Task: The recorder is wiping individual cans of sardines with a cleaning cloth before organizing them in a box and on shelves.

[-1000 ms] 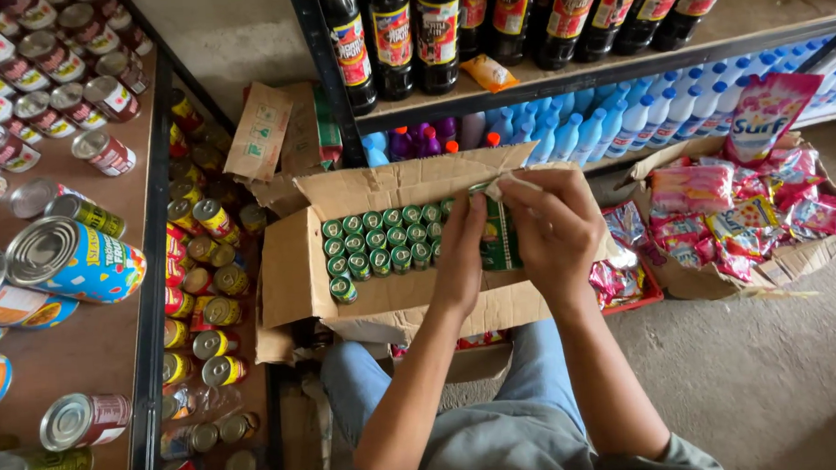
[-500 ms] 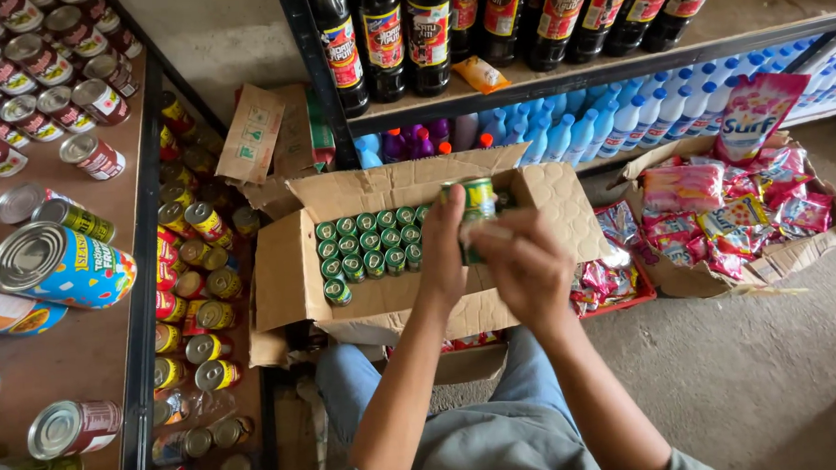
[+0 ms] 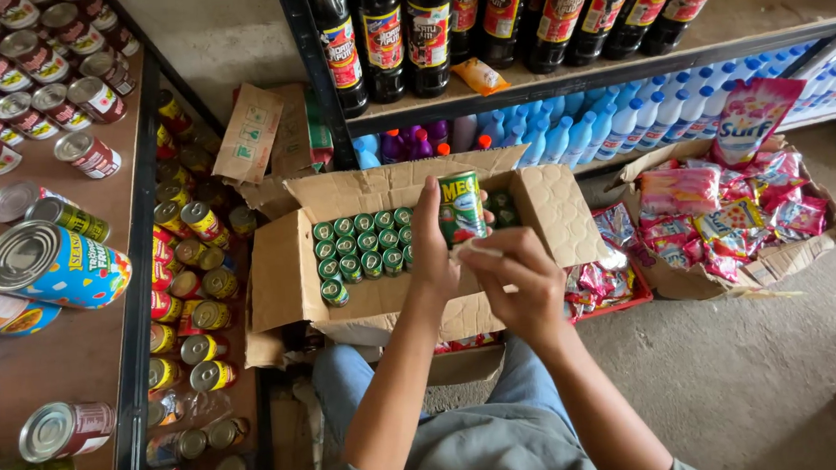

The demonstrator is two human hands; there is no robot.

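Held upright above the open cardboard box (image 3: 568,221): one green can (image 3: 460,208), gripped round its side by the left hand (image 3: 435,248), fingers curled behind and thumb in front. Pressed just below the can's base: the right hand (image 3: 516,282), fingertips pinched on what looked like a small pale scrap, too small to tell for sure. Packed inside the box, left of the raised can: neat rows of matching green-topped cans (image 3: 362,247), with a bare gap on the right half. Likely risk, judged from the one-handed side grip: a slip, and the can dropping onto the rows beneath, denting lids or knocking them askew. Right of the box: a second carton (image 3: 663,154) heaped with pink and red sachets (image 3: 717,203). Behind the box: a metal shelf (image 3: 580,73) of dark bottles (image 3: 381,34), blue bottles (image 3: 610,123) below. Left of the box: a rack of yellow and red tins (image 3: 187,273).
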